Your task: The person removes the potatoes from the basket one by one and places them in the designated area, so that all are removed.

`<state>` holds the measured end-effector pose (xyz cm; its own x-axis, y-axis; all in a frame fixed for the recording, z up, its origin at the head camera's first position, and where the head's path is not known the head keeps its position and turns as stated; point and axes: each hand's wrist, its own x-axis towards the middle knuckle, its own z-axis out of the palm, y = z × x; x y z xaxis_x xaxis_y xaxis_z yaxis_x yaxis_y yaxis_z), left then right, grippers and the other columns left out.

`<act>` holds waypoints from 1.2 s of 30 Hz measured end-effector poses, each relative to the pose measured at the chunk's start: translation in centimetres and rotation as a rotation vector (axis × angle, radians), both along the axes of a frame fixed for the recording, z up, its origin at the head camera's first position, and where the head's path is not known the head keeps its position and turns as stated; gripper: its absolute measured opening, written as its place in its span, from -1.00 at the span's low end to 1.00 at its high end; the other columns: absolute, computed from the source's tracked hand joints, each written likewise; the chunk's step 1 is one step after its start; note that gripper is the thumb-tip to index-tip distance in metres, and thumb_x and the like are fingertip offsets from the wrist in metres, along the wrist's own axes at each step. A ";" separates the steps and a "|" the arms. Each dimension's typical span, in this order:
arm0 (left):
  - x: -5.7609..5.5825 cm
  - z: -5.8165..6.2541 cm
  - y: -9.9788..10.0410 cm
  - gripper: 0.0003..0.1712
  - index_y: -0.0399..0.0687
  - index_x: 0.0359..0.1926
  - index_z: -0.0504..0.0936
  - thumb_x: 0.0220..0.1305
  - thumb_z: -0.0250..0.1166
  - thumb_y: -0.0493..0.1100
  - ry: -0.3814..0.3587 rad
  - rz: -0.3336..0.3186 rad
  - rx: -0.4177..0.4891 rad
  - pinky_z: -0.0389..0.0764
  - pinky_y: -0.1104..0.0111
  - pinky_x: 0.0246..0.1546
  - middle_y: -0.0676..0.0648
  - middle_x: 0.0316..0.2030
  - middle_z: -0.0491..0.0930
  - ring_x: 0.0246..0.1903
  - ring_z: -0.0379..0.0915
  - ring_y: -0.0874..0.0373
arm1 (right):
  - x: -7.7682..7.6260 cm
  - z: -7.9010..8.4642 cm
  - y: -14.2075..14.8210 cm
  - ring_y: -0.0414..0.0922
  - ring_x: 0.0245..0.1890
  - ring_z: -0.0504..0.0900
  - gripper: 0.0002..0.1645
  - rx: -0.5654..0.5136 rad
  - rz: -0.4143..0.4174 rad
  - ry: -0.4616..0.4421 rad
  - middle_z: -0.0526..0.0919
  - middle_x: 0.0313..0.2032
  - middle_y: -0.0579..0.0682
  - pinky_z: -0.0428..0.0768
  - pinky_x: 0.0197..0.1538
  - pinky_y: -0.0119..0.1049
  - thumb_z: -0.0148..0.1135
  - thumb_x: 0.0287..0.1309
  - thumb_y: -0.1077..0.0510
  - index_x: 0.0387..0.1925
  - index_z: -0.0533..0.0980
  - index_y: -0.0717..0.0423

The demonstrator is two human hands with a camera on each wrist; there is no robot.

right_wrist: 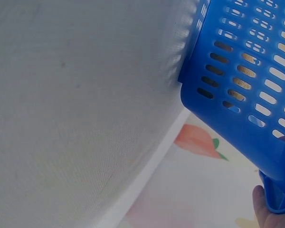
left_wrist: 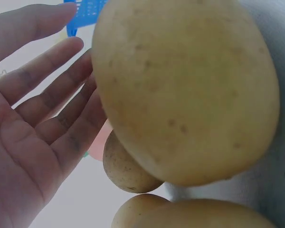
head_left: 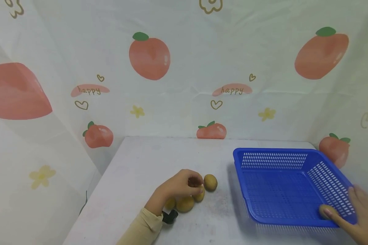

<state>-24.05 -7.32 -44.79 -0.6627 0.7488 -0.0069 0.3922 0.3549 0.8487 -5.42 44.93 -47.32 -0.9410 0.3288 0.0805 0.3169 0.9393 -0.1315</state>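
My left hand (head_left: pixel 182 183) reaches over several yellow-brown potatoes on the white table, its fingers loosely bent. In the left wrist view the palm faces a large potato (left_wrist: pixel 190 90), with the fingers spread and parted. One potato (head_left: pixel 199 195) shows just under the fingertips; another potato (head_left: pixel 210 182) lies just beyond them. My right hand (head_left: pixel 363 214) grips the near right corner of a blue plastic basket (head_left: pixel 273 221), thumb over the rim and fingers along the outer side. A single potato (head_left: pixel 324 210) sits inside that corner by the thumb, partly hidden.
Nearer the left wrist lie a potato (head_left: pixel 185 204) and a partly covered potato (head_left: pixel 170 203). A black device (head_left: pixel 170 216) is at the left wrist. Behind the table (head_left: pixel 159 153) hangs a white cloth (head_left: pixel 184 68) printed with peaches.
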 end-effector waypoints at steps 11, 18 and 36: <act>0.0 1.1 1.1 -0.80 -0.06 -0.03 0.77 0.43 0.42 -0.09 0.045 -0.003 0.017 0.69 0.40 0.00 0.17 -0.18 0.74 -0.14 0.67 0.30 | -0.2 -0.3 0.8 0.68 0.50 -0.27 0.57 -0.019 0.034 0.057 -0.41 0.47 0.71 -0.12 0.41 0.65 0.14 0.30 -0.56 0.49 -0.33 0.71; 0.1 2.8 3.4 -0.81 -0.03 -0.02 0.77 0.43 0.41 -0.10 0.043 -0.066 0.024 0.70 0.41 0.01 0.16 -0.19 0.75 -0.15 0.67 0.33 | -0.2 -0.1 0.4 0.67 0.48 -0.15 0.62 0.029 0.004 0.010 -0.36 0.46 0.73 0.09 0.31 0.70 0.12 0.25 -0.62 0.48 -0.28 0.75; 0.0 8.4 13.8 -0.80 0.05 0.03 0.72 0.47 0.40 -0.05 0.238 -0.331 0.018 0.63 0.65 0.02 0.29 -0.15 0.68 -0.17 0.59 0.59 | -0.2 0.1 0.1 0.69 0.46 -0.12 0.63 0.027 -0.002 -0.015 -0.37 0.44 0.75 0.05 0.30 0.70 0.09 0.25 -0.63 0.45 -0.28 0.79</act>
